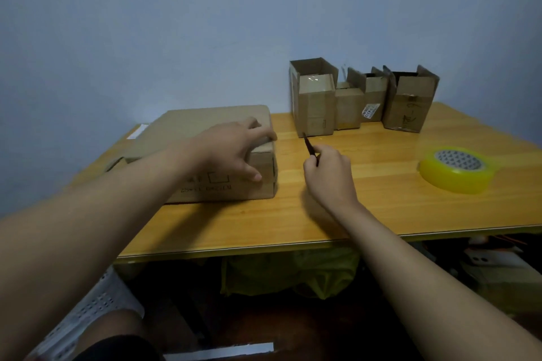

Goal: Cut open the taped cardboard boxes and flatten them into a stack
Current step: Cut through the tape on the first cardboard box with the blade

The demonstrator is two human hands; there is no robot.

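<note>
Large box: a closed cardboard box (205,152) is lying flat on the left half of the bench (366,208), its near face set back from the bench's front edge.
Left hand: the left hand (231,149) is resting on the box's near right corner, fingers spread over the top edge and thumb pressing the front face; the grip is a flat hold, not curled around anything.
Right hand: the right hand (327,173) is hovering just right of the box, its grip closing around a thin dark blade (309,146) that is pointing away toward the back.
Small boxes: four opened boxes (363,97) are standing upright in a row against the wall (205,23), flaps up.
Tape roll: a yellow tape roll (457,168) is lying flat near the bench's right edge.
Open room: bare bench surface is stretching between the right hand and the tape roll, and along the front edge.
</note>
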